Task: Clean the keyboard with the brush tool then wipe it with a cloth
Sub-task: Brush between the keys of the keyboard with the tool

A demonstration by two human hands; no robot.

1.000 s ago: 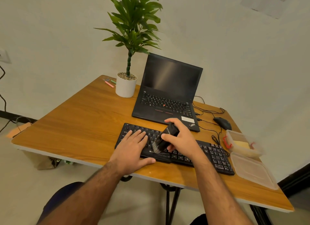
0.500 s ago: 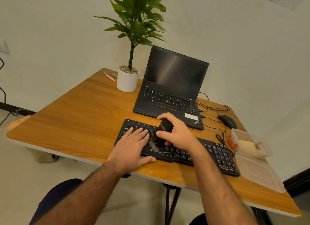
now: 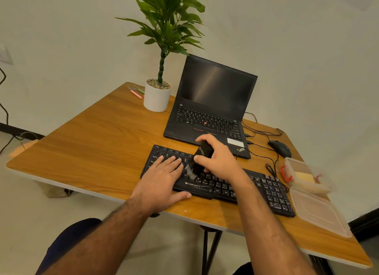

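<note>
Keyboard [image 3: 256, 189]: black, lying flat near the front edge of the table [image 3: 92, 143], its long side running from upper left to lower right; a white brand mark shows on its front lip.
Brush tool [image 3: 202, 154]: a dark, stubby body tilted so its top leans toward the laptop; pale bristles at its lower end meet the keys around the middle of the keyboard. The bristles are smeared with blur, so their exact contact row is hard to tell.
Right hand [image 3: 220, 162]: grip clenched around the brush tool, thumb on the near side, fingers curled over the top and far side.
Left hand [image 3: 162, 181]: lies flat and spread on the left part of the keyboard, fingers on the keys, thumb stretched along the front edge; it grasps nothing.
Laptop [image 3: 213, 102]: black, lid up, screen dark, just behind the keyboard.
Potted plant [image 3: 156, 96]: white pot with pebbles on top, tall green leaves, left of the laptop.
Mouse [image 3: 280, 148]: dark, right of the laptop, its cable looping over the table.
Plastic container [image 3: 307, 176]: clear, with a red latch, at the right end of the keyboard; something pale yellow lies inside, possibly the cloth.
Lid [image 3: 320, 213]: clear, flat on the table just in front of the container.
Markers [image 3: 136, 94]: pink and green, at the far left corner behind the pot.
</note>
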